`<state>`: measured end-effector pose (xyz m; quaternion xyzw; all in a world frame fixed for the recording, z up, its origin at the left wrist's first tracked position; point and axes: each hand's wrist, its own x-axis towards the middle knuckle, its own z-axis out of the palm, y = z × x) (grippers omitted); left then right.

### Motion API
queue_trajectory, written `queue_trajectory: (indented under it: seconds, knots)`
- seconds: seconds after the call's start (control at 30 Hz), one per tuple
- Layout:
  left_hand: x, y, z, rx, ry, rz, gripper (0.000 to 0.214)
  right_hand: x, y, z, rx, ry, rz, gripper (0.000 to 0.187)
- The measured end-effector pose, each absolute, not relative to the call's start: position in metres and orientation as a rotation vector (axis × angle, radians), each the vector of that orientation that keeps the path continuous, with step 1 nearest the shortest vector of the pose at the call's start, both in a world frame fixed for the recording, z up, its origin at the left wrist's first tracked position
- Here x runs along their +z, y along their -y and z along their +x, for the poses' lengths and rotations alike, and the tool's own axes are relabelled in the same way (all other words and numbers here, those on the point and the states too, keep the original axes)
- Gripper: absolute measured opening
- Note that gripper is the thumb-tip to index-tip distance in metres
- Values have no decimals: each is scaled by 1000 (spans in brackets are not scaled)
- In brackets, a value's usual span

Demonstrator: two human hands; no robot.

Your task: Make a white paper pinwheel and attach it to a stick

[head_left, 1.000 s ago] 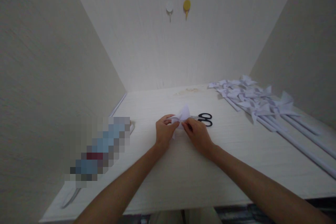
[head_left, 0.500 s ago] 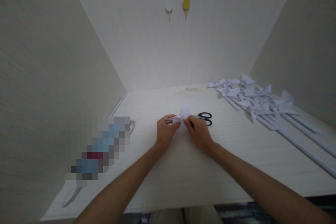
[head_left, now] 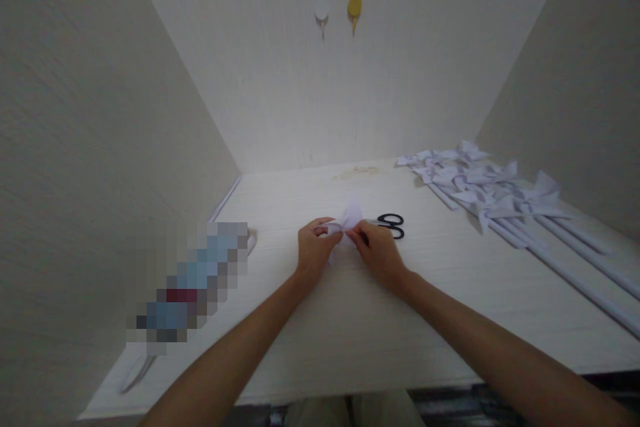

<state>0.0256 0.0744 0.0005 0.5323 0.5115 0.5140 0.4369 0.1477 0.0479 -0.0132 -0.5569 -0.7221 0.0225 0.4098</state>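
A small folded piece of white paper (head_left: 351, 217) sits at the middle of the white table (head_left: 350, 320). My left hand (head_left: 314, 249) pinches its left side with thumb and fingers closed. My right hand (head_left: 379, 251) pinches the paper's right side, fingers pressed together. Both hands rest low on the tabletop, touching the paper between them. Black-handled scissors (head_left: 391, 225) lie just behind my right hand, their blades partly hidden by the paper and fingers.
A heap of white paper pinwheels on long white sticks (head_left: 500, 197) lies at the right, sticks running toward the front edge. A blurred-out object (head_left: 193, 283) sits at the left. Two wall hooks, white (head_left: 321, 12) and yellow (head_left: 355, 8), hang on the back wall.
My right hand's fingers have shifted slightly left on the paper, pressing its fold. The left hand has barely moved.
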Motion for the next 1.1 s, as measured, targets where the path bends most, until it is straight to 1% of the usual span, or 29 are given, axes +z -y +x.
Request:
queue_trajectory:
  seconds: [0.2, 0.33, 0.47, 0.63, 0.83, 0.97, 1.1]
  knots:
    - [1, -73, 25, 1355, -1207, 1451, 16, -12, -47, 147, 69, 1769, -1355, 17]
    - [4, -67, 21, 1454, -1180, 1723, 11, -10, -46, 147, 141, 1724, -1300, 15]
    - [6, -64, 16, 1554, -1027, 2018, 8, -7, -43, 147, 175, 1684, -1243, 12]
    - [8, -62, 15, 1679, -845, 2243, 15, -3, -41, 147, 255, 1597, -1184, 12]
    - [9, -62, 19, 1787, -757, 2401, 24, -6, -44, 150, 372, 1505, -1152, 15]
    - [10, -60, 18, 1809, -751, 2471, 24, -9, -45, 152, 362, 1486, -1124, 17]
    - [6, -58, 16, 1793, -733, 2498, 26, -9, -44, 153, 278, 1473, -1145, 18]
